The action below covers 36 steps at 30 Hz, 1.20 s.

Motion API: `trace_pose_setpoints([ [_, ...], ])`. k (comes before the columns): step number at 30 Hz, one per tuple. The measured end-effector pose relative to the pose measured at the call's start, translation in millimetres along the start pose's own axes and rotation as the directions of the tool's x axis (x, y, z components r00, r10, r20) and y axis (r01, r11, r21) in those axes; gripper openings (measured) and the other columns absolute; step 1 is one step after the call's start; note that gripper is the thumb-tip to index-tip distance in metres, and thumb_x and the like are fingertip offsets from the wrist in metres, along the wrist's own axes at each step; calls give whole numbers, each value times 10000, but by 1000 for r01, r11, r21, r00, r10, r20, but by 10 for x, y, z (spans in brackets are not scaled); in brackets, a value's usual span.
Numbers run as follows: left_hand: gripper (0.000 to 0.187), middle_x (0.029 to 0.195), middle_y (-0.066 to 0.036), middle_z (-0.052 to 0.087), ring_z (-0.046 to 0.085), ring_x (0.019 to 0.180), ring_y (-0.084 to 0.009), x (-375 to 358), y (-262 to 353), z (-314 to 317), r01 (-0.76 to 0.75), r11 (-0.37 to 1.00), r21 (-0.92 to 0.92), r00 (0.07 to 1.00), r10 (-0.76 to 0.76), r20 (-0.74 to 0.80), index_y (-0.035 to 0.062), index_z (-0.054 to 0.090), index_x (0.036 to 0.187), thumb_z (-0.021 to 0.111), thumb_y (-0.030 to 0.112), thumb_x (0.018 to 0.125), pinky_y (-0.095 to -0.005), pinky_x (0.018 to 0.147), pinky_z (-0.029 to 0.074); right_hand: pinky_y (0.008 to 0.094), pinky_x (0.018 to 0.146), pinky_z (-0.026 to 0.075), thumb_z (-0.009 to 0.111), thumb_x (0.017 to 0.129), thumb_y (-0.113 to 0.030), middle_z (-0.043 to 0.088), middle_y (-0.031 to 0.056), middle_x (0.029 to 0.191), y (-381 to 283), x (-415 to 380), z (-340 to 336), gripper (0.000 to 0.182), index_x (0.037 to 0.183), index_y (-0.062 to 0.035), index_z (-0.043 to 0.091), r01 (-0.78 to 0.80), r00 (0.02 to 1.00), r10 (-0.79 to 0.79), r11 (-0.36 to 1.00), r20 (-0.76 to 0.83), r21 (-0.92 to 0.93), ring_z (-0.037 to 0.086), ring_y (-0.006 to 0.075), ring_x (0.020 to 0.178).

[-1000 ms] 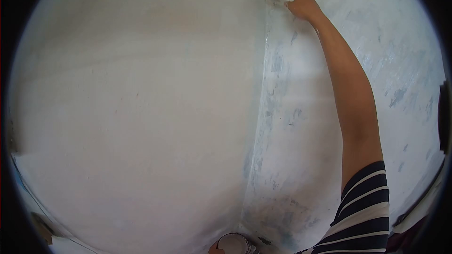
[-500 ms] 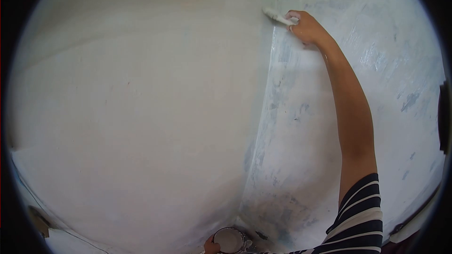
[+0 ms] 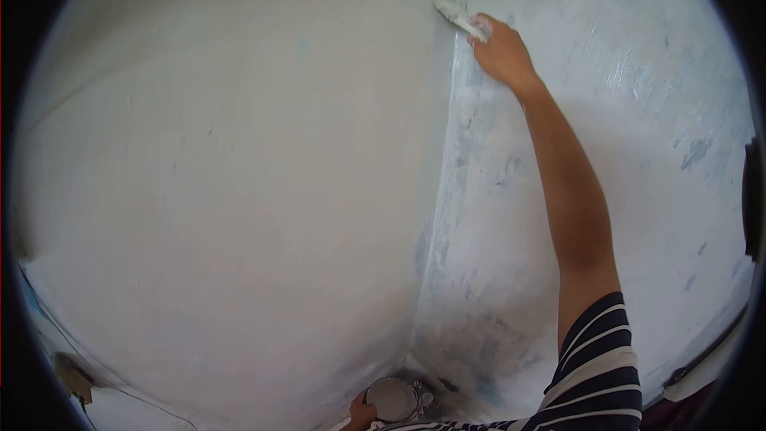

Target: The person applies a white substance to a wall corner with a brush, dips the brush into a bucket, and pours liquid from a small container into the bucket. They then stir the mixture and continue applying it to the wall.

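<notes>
My right hand (image 3: 500, 49) is raised high, its fingers wrapped round the handle of a white-coated paintbrush (image 3: 456, 14). The brush tip points up and left, against the smooth left wall (image 3: 263, 152) just beside the corner. At the bottom, my left hand (image 3: 362, 413) grips the rim of a round paint pot (image 3: 392, 400) with pale whitish paint inside. The pot's lower part is cut off by the frame edge and my striped sleeve.
The right wall (image 3: 527, 215) is patchy white with bluish-grey marks and a wet sheen high up. A pale line runs down the corner (image 3: 437, 223). A thin cable (image 3: 144, 401) and a brown box-like object (image 3: 73, 377) are at the lower left.
My right hand and the paintbrush have shifted slightly left and up, moving the tip further onto the left wall. The paint pot stays in my left hand and appears slightly higher.
</notes>
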<state>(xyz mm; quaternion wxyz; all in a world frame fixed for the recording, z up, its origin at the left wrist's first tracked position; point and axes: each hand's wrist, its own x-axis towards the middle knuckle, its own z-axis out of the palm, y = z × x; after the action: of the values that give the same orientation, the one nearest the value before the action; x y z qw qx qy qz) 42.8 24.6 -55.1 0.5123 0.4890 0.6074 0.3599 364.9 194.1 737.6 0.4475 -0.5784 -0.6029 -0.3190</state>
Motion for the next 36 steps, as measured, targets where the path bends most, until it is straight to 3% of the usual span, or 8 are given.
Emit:
trace_pose_setpoints([
  [12, 637, 1204, -191, 717, 682, 1125, -319, -30, 40, -147, 73, 997, -19, 995, -71, 76, 108, 637, 1365, 511, 45, 743, -394, 980, 506, 463, 901, 517, 646, 930, -129, 689, 178, 1123, 525, -4366, 1487, 363, 1292, -137, 671, -228, 955, 179, 953, 238, 199, 637, 400, 1059],
  [15, 670, 1183, -191, 719, 712, 1036, -315, -9, -160, -207, -71, 994, 78, 997, 68, 40, 114, 626, 1383, 480, 13, 737, -406, 860, 572, 460, 905, 525, 643, 931, -155, 695, 162, 1113, 634, -5150, 1599, 351, 1280, -165, 681, -394, 796, 305, 917, 523, 65, 647, 390, 1050],
  [17, 682, 1172, -196, 718, 724, 974, -321, -160, 136, -294, 43, 999, 34, 997, -45, 56, 117, 620, 1390, 466, -2, 736, -410, 771, 594, 487, 889, 520, 659, 916, -181, 689, 201, 1101, 827, -5313, 1716, 371, 1286, -188, 679, -346, 548, 360, 920, 755, -187, 642, 397, 1026],
  [19, 694, 1161, -200, 716, 736, 912, -327, -285, 284, -357, 154, 988, -12, 986, -153, 72, 121, 615, 1397, 451, -17, 736, -414, 682, 615, 495, 871, 528, 659, 914, -201, 696, 190, 1077, 843, -5011, 1702, 351, 1263, -184, 690, -348, 502, 392, 908, 771, -235, 652, 385, 1013],
  [24, 712, 1176, -201, 707, 740, 853, -323, -384, 115, -576, 148, 989, 24, 987, -149, 57, 116, 593, 1416, 430, -45, 742, -398, 589, 631, 452, 948, 514, 696, 905, -183, 710, 173, 1125, 600, -3445, 1176, 342, 1246, -154, 709, -259, 648, 345, 938, 679, -229, 659, 358, 1054],
  [27, 694, 1204, -201, 699, 737, 898, -322, -528, 136, -675, 160, 987, -1, 986, -160, 41, 93, 587, 1417, 437, -50, 754, -398, 601, 634, 449, 936, 520, 664, 931, -215, 706, 183, 1161, 498, -3047, 896, 381, 1309, -175, 673, -198, 907, 220, 975, 359, -97, 664, 365, 1064],
  [34, 689, 1207, -197, 699, 723, 971, -323, -603, -108, -939, 185, 983, 4, 983, -185, 2, 81, 588, 1415, 447, -49, 754, -398, 683, 632, 462, 893, 521, 666, 937, -245, 709, 205, 1121, 496, -4376, 1617, 380, 1310, -171, 665, -484, 842, 417, 865, 342, 136, 669, 400, 1005],
  [36, 690, 1203, -207, 698, 715, 994, -325, -474, -504, -984, -8, 997, 81, 999, 12, -45, 78, 583, 1421, 456, -49, 755, -389, 712, 621, 466, 915, 516, 651, 945, -246, 705, 199, 1140, 610, -5192, 1933, 364, 1303, -183, 664, -534, 798, 452, 837, 398, 120, 657, 398, 1056],
])
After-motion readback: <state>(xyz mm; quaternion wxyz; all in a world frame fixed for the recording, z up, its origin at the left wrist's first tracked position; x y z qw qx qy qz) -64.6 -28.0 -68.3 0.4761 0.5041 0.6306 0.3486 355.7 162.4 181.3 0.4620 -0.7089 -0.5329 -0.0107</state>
